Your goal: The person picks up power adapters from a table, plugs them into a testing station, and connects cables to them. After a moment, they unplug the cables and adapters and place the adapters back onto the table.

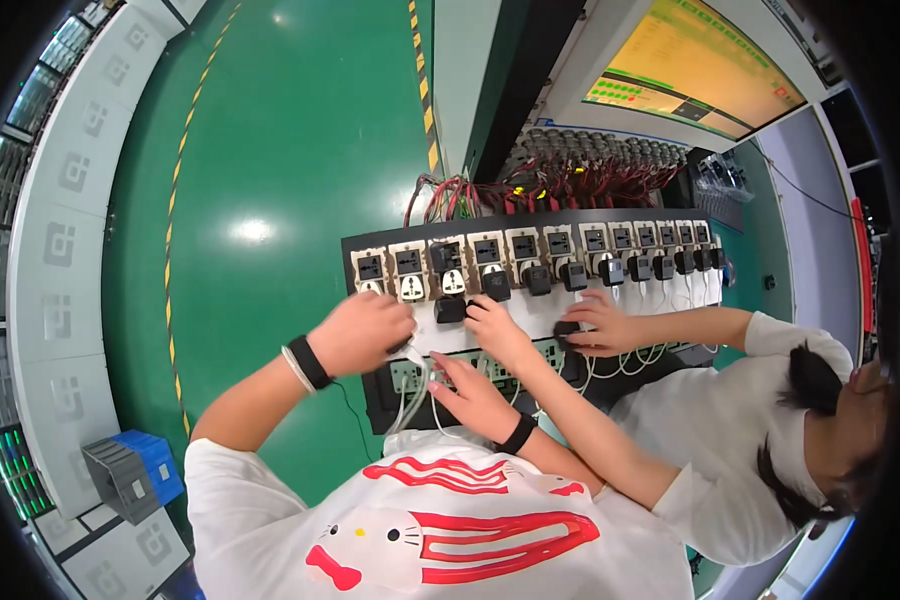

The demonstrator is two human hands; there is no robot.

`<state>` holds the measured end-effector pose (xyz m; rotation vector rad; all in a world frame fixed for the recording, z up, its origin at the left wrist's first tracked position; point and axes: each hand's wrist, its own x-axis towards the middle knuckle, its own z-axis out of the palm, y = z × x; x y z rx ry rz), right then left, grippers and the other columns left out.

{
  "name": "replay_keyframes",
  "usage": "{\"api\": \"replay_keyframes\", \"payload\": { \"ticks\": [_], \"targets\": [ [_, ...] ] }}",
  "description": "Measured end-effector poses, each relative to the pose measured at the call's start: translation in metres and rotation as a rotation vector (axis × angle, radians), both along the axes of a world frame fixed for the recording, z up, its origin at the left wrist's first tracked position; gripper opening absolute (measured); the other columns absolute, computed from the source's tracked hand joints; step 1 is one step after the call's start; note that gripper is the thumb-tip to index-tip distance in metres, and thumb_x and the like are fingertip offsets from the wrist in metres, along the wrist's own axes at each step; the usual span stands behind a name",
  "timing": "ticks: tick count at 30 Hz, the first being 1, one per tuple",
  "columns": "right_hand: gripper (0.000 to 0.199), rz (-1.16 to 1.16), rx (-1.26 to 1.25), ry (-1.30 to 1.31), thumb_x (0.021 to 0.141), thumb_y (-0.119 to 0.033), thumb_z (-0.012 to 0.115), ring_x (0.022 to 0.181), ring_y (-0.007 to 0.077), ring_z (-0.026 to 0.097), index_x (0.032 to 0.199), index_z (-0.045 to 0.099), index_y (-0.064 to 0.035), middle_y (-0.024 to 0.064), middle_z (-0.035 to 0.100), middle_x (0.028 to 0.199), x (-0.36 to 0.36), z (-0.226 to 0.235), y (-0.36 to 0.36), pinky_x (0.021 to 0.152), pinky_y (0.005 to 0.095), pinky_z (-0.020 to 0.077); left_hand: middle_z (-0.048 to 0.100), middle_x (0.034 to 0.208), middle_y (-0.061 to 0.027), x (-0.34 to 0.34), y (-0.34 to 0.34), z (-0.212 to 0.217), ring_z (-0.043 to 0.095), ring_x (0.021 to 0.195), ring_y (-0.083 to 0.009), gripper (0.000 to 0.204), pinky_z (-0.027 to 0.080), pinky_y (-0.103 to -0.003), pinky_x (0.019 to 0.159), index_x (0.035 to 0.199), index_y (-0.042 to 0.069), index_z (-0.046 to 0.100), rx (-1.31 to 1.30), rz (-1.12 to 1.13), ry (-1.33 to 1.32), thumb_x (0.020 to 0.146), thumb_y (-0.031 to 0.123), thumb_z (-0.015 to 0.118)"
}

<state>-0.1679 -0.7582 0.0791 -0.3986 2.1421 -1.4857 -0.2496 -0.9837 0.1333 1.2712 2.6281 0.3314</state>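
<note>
My left hand [363,335] is curled over the left end of the test rack, its fingers closed on a dark piece that looks like a black power adapter, mostly hidden. White cables [418,375] hang down from beneath that hand. Just to the right, my right hand [475,402] has its thumb and fingers apart beside these cables, over the lower green socket strip [407,376]. Above my hands runs a row of sockets [410,287], several with black adapters [536,280] plugged in. A loose-looking black adapter [450,311] sits near the co-worker's fingers.
A co-worker at right reaches in: one hand [497,330] crosses above my right forearm, another [605,325] holds a black adapter. Red wiring [610,190] and a yellow-lit screen [690,70] stand behind the rack. Grey and blue crates [135,475] are at lower left.
</note>
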Motion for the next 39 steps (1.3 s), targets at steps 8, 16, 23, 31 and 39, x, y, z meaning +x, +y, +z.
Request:
{"api": "replay_keyframes", "payload": {
  "ticks": [8,16,23,31,39],
  "targets": [
    [0.024,-0.02,-0.015,-0.125,0.095,-0.022,0.045,0.081,0.0409,0.058,0.103,0.05,-0.0001,0.0212,0.061,0.088,-0.004,0.009,0.0,0.069,0.0424,0.0461,0.053,0.08,-0.0071,0.036,0.046,-0.01,0.059,0.066,-0.0251,0.033,0.047,-0.037,0.058,0.088,0.007,0.052,0.014,0.024,-0.155,0.063,0.018,0.07],
    [0.027,0.308,0.044,-0.209,0.096,-0.026,0.045,0.075,0.0363,0.057,0.101,0.052,-0.0003,0.0195,0.058,0.082,-0.006,0.023,0.007,0.069,0.0391,0.0451,0.055,0.085,-0.009,0.032,0.034,0.012,0.06,0.077,-0.0294,0.027,0.049,-0.041,0.062,0.09,0.007,0.054,-0.012,-0.042,-0.524,0.069,0.018,0.067],
    [0.023,0.06,0.065,-0.196,0.095,-0.022,0.045,0.073,0.0361,0.057,0.102,0.052,-0.0011,0.0194,0.058,0.082,-0.004,0.028,0.008,0.066,0.0376,0.0452,0.055,0.085,-0.0083,0.018,0.042,0.02,0.06,0.077,-0.0297,0.026,0.049,-0.04,0.064,0.088,0.007,0.055,0.003,-0.061,-0.415,0.068,0.018,0.068],
    [0.026,0.108,-0.057,-0.21,0.096,-0.024,0.044,0.07,0.0397,0.056,0.089,0.049,0.0006,0.0219,0.056,0.075,0.006,0.029,0.021,0.061,0.043,0.0438,0.052,0.082,-0.0088,0.013,0.05,0.006,0.057,0.075,-0.0299,0.023,0.047,-0.041,0.06,0.086,0.007,0.054,0.13,-0.183,-0.582,0.069,0.016,0.066],
    [0.024,0.089,-0.089,-0.171,0.095,-0.023,0.046,0.07,0.0391,0.055,0.087,0.049,0.0004,0.0218,0.054,0.074,0.006,0.024,0.037,0.061,0.0416,0.0433,0.052,0.083,-0.0091,0.012,0.061,-0.002,0.057,0.075,-0.0296,0.026,0.047,-0.041,0.062,0.087,0.006,0.052,0.175,-0.126,-0.489,0.068,0.015,0.067]
  ]
}}
